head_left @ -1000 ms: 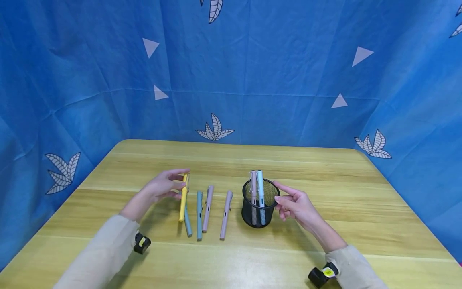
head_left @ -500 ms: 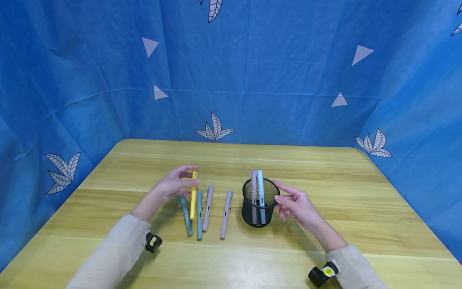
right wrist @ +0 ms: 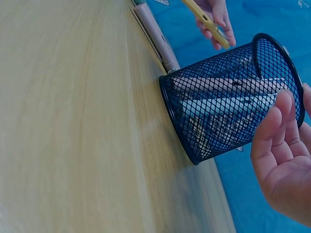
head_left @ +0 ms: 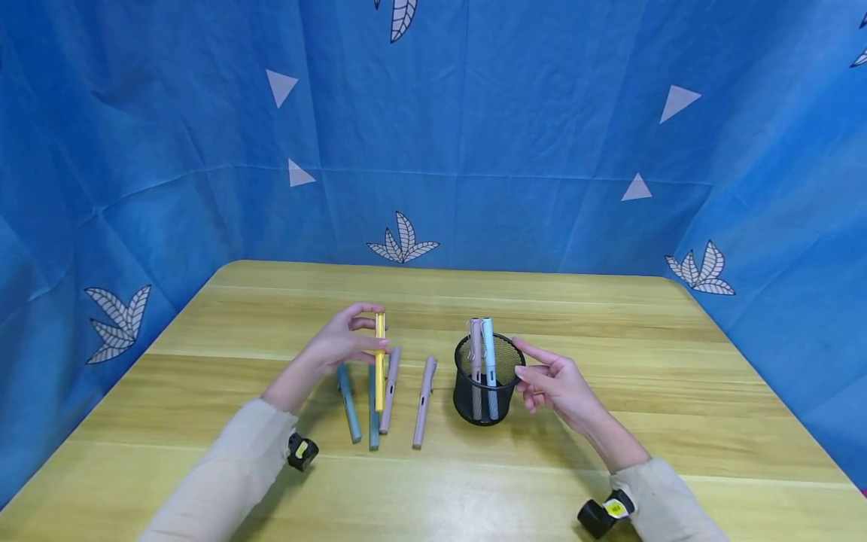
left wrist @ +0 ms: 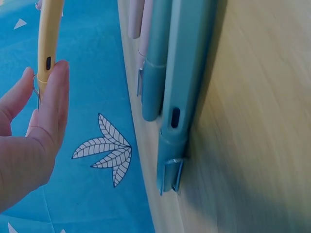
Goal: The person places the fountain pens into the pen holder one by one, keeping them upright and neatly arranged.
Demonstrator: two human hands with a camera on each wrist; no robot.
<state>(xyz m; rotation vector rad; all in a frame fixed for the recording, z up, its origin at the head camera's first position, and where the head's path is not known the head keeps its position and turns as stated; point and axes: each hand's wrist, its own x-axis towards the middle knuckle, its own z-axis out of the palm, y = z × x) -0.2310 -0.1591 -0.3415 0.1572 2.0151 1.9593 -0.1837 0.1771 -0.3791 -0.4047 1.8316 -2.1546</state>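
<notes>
My left hand (head_left: 345, 339) pinches a yellow pen (head_left: 379, 380) between thumb and fingers, lifted over the row of pens on the table. The pen hangs upright, cap end up. My right hand (head_left: 558, 385) grips the rim of a black mesh pen holder (right wrist: 218, 124), thumb and fingers at its right side. Inside the holder stand a mauve pen (head_left: 476, 335) and a light blue pen (head_left: 488, 337). Below the left hand lie two teal pens (head_left: 349, 406), one partly hidden behind the yellow pen. Two mauve pens (head_left: 424, 403) lie between them and the holder.
The wooden table (head_left: 576, 316) carries all the pens and the holder. A blue patterned cloth (head_left: 460, 113) hangs behind it and at both sides. Small black wrist cameras (head_left: 302, 452) sit at both sleeves.
My left hand has moved right with the yellow pen, from over the left teal pen to over the right teal pen and a mauve one. The right hand and holder stay put.
</notes>
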